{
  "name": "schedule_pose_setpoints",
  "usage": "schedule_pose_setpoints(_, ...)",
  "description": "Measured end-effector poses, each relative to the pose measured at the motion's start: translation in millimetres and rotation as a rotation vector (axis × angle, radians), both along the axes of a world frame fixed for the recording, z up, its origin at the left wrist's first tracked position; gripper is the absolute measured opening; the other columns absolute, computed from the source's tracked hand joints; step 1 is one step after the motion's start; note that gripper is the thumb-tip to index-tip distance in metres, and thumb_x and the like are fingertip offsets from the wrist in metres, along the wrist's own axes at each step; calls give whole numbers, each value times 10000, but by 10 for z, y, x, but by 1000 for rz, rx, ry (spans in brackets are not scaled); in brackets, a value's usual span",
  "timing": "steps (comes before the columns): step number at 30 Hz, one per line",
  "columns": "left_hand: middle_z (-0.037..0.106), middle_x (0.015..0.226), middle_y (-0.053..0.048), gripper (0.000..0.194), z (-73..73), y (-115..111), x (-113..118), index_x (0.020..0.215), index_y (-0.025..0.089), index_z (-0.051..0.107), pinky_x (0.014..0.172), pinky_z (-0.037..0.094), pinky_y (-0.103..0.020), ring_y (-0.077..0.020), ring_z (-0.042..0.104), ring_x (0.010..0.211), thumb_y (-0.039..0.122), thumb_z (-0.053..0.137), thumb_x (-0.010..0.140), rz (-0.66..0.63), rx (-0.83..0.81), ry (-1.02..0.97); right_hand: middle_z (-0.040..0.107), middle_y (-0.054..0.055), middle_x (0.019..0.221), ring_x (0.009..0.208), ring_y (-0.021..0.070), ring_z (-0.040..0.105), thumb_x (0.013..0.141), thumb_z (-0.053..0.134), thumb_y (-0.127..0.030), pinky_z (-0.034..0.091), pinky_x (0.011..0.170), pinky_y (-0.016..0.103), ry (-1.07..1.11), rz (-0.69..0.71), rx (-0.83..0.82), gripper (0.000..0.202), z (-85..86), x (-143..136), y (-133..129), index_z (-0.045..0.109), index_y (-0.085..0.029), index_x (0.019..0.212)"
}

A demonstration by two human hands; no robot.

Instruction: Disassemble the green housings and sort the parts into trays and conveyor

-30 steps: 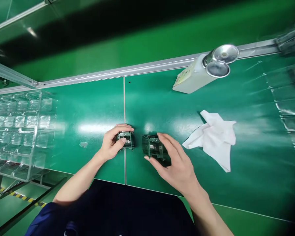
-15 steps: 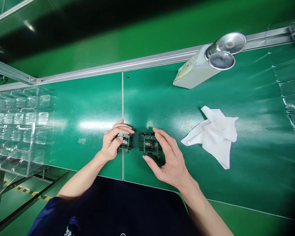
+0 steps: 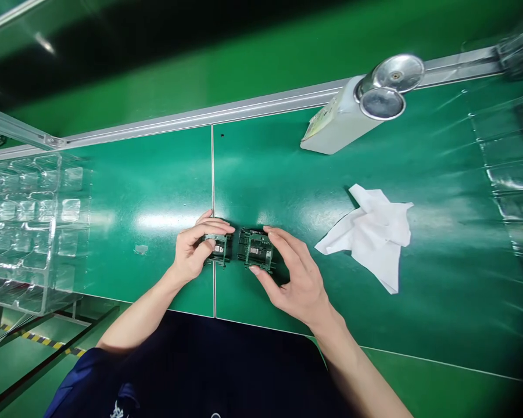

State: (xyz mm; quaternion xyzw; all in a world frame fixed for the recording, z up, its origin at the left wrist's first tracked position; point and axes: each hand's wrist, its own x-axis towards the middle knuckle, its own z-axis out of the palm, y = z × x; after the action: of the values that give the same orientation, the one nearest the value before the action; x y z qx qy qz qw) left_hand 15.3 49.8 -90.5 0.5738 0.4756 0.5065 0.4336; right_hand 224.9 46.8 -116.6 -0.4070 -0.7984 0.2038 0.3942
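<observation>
Two small green circuit board assemblies with dark frames lie side by side on the green bench, a narrow gap between them. My left hand (image 3: 192,247) is closed on the left circuit board assembly (image 3: 220,249), its thumb on the near face and fingers over the far edge. Part of that assembly is hidden under the fingers. Around the right circuit board assembly (image 3: 256,251), my right hand (image 3: 298,278) is closed, with the thumb at the near edge and fingertips at the far edge. Each assembly shows a small silvery part in its middle.
To the right lies a crumpled white cloth (image 3: 375,232). Behind it stands a white bottle with a metal dispenser top (image 3: 344,119), near the aluminium rail (image 3: 178,119). Clear plastic trays (image 3: 26,232) are at the left, with another clear tray (image 3: 505,174) at far right.
My right thumb and fingers have closed in on the right assembly, which sits straighter now. My left hand keeps its hold. The whole view has shifted slightly.
</observation>
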Motion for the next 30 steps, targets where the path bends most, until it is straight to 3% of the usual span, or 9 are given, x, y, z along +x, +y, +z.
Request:
schedule_pose_setpoints(4,743,1022,-75,188,70,4,1,992,214,684,1147,306,-513,-233,667,1054,332,635,855,-16,-112,13,564,181,1284,1144,302,588,846,651,-232,570,861,493,2,5,12,749,5,-6,-2,279,-224,1496)
schedule_pose_setpoints(9,748,973,-62,115,104,21,29,902,217,682,1152,282,-516,-229,673,1026,314,656,845,4,-171,67,563,179,1281,1145,297,587,861,621,-208,567,863,494,-20,-7,-3,732,7,-6,-9,266,-231,1500)
schedule_pose_setpoints(15,750,959,-51,92,124,4,52,886,225,685,1167,262,-510,-229,659,1062,294,635,853,10,-172,101,538,187,1318,1185,322,560,859,640,-316,544,903,525,-2,30,-17,749,24,-1,-19,266,-212,1500)
schedule_pose_setpoints(23,747,942,-46,81,92,-28,17,888,229,682,1156,288,-523,-242,642,1097,232,608,855,-59,-108,142,565,181,1284,1170,305,578,864,642,-260,555,911,513,26,21,-43,693,62,13,-23,317,-221,1475)
schedule_pose_setpoints(26,700,1152,-74,261,215,-22,-6,1101,233,659,1159,304,-501,-261,544,1259,230,620,843,-76,-114,184,566,172,1278,1175,300,583,858,652,-240,564,912,508,62,19,-39,699,165,27,-37,321,-236,1473)
schedule_pose_setpoints(28,607,1329,-93,428,362,-15,0,1259,231,584,1176,292,-485,-275,436,1367,247,634,835,-101,-111,161,559,166,1288,1198,301,573,856,651,-223,567,916,512,92,24,-2,725,279,14,-45,294,-254,1486)
schedule_pose_setpoints(30,548,1400,-95,470,525,-7,44,1305,230,551,1193,273,-477,-281,381,1408,262,627,842,-158,-100,94,552,167,1297,1213,305,565,849,657,-216,564,923,529,111,29,46,768,410,-21,-46,255,-259,1501)
